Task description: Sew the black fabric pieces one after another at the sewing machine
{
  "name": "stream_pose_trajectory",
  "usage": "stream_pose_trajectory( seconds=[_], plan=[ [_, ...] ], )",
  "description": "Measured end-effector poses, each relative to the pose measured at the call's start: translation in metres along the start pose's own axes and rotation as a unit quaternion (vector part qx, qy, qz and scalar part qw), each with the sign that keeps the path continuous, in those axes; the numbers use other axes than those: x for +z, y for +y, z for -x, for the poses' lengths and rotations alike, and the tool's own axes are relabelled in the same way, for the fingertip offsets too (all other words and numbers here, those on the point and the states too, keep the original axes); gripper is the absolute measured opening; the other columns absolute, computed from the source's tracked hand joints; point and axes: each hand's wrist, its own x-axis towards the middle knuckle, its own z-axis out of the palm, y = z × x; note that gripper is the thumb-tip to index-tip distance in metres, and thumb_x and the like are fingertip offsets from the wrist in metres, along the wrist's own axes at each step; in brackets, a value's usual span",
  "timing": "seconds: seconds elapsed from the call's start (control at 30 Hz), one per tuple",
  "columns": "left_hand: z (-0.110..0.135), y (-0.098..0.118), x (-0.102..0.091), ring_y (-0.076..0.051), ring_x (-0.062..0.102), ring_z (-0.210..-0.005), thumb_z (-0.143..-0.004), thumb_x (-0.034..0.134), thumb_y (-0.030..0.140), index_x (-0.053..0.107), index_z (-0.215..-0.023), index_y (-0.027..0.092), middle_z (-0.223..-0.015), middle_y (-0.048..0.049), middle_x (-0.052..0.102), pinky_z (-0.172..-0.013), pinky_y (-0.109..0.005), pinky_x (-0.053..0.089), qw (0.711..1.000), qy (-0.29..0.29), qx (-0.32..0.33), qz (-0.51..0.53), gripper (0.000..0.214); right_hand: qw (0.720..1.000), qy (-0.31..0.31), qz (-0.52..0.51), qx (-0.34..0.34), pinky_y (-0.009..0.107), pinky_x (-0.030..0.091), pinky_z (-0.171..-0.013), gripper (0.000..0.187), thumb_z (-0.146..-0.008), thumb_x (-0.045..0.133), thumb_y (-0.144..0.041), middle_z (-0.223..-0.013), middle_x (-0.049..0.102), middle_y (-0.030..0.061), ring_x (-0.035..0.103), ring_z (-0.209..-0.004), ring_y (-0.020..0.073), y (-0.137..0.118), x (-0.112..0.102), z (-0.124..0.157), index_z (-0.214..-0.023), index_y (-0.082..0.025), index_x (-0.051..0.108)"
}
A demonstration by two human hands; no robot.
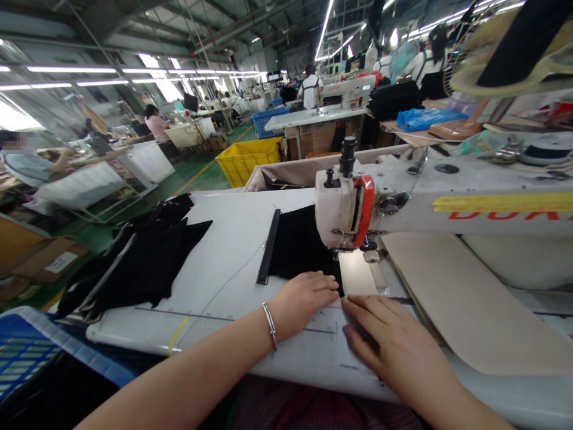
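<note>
A piece of black fabric lies on the white sewing table, its right side under the head of the sewing machine. A stiff dark strip runs along the fabric's left edge. My left hand, with a silver bangle at the wrist, rests flat on the fabric's near edge, fingers stretched out. My right hand lies just right of it, fingers extended by the near edge of the bright plate below the needle. Neither hand visibly grips anything. The fabric's near right corner is partly hidden by my fingers.
Black fabric pieces are heaped at the table's left end. Beige panels lie to the right beneath the machine arm. A blue basket stands at lower left, a yellow bin beyond the table. Other people work farther back.
</note>
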Motion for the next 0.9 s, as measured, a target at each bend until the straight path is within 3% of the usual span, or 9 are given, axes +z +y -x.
stream_pose_trajectory(
  seconds=[0.57,0.9],
  plan=[
    [-0.035,-0.051,0.012,-0.018,0.058,-0.108,-0.086,0.056,0.007,0.065,-0.099,0.017,-0.111,-0.0049,0.064,-0.099,-0.031,0.048,0.996,0.063,-0.051,-0.037,0.019,0.997,-0.018,0.056,0.047,0.044,0.041,-0.097,0.043,-0.087,0.051,-0.035,-0.121,0.059,0.0085,0.052,-0.111,0.0262,0.019,0.009,-0.045,-0.126,-0.017,0.055],
    [-0.044,-0.054,0.008,-0.018,0.062,-0.100,-0.085,0.055,0.004,0.069,-0.096,0.017,-0.103,-0.0040,0.067,-0.093,-0.030,0.052,0.991,0.080,-0.106,-0.018,0.021,0.997,0.004,0.059,0.048,0.048,0.040,-0.095,0.044,-0.088,0.049,-0.034,-0.121,0.059,0.0125,0.052,-0.111,0.0279,0.020,0.013,-0.052,-0.128,-0.016,0.054]
  ],
)
